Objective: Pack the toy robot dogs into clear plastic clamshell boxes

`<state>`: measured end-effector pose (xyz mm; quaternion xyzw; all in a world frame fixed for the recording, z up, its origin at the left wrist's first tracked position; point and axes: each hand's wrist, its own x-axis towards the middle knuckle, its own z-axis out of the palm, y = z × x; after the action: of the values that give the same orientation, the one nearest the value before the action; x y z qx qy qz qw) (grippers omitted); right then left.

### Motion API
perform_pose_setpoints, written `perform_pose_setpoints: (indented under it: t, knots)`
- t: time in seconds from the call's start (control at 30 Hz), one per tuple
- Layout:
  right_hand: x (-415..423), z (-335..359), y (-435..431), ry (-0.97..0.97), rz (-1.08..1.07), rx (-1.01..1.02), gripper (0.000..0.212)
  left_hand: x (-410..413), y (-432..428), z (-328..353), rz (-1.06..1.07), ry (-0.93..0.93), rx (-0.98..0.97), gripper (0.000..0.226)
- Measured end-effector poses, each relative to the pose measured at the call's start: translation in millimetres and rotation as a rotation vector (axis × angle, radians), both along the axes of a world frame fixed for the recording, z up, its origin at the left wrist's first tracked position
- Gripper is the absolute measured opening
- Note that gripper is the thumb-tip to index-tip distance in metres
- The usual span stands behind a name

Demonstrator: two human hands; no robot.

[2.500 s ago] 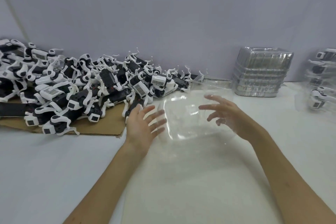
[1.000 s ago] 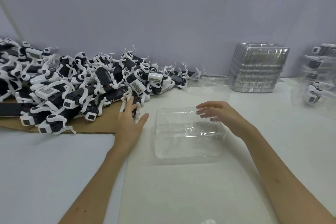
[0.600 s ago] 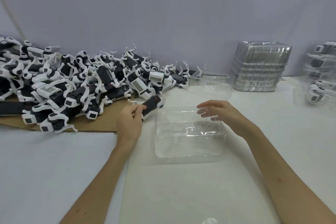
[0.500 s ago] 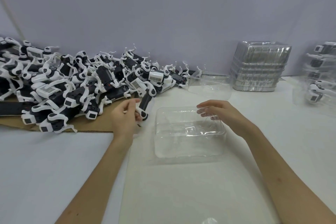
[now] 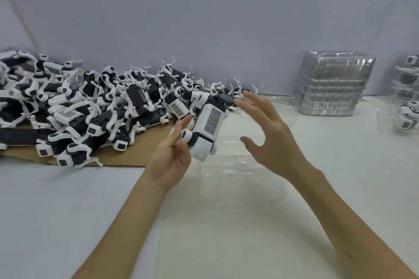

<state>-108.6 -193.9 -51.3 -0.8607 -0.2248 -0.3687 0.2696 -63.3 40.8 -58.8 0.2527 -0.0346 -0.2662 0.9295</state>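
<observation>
Toy robot dog [image 5: 207,129] — white body, black far end, barcode-like label facing up. It is held in the air, tilted, directly above the clear clamshell box [image 5: 240,179], with its white end lowest.

Left hand [image 5: 172,156]: forearm reaching in from the lower left, palm turned up and to the right. The thumb points upward beside the dog and the fingers are loosely bent round the dog's lower white end, holding it.

Right hand [image 5: 269,136]: forearm entering from the lower right, palm facing left, fingers spread and nearly straight, gripping nothing. Its upper fingertips reach the dog's black end; contact cannot be told.

Clamshell box: lying open on the white desk [image 5: 68,210], under and between both hands, with nothing in it.

Pile of toy dogs [image 5: 90,108] — heaped on a cardboard sheet [image 5: 127,154] at the left, against the wall.

Stack of empty clear boxes [image 5: 333,88]: on the desk at the back right.

Packed boxes [image 5: 407,102]: at the right edge, partly cut off.
</observation>
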Motion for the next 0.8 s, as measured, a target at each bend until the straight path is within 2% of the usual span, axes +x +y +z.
perform_pose_setpoints:
  t: [0.13,0.2,0.27,0.37,0.47,0.53,0.6,0.7,0.8]
  knots:
    - [-2,0,21,-0.192,0.062,-0.143,0.075,-7,-1,-1,-0.169,-0.045,0.099,0.036]
    - [-1,-3,23,-0.241,0.094,-0.137,0.062,-9,-4,-1,-0.161,-0.048,0.120,0.034]
    - [-1,-5,19,-0.241,0.071,-0.107,0.055,-5,-8,-3,-0.058,-0.095,0.162,0.032]
    - [0,-6,7,-0.182,-0.031,0.015,0.062,5,-12,-12,0.287,-0.385,0.501,0.021]
    - [-1,-4,-5,-0.124,-0.105,0.254,0.059,5,-16,-24,0.538,-0.694,1.019,0.029]
    - [0,-2,-13,-0.054,-0.087,0.417,0.051,1,-23,-31,0.471,-0.737,1.182,0.047]
    - [1,0,-20,-0.014,-0.064,0.479,0.045,-2,-31,-38,0.327,-0.690,1.198,0.059]
    - [0,3,-29,0.032,-0.040,0.526,0.041,-5,-37,-47,0.166,-0.705,1.221,0.059]
    - [0,5,-32,0.074,-0.018,0.571,0.033,-7,-38,-47,0.171,-0.712,1.185,0.051]
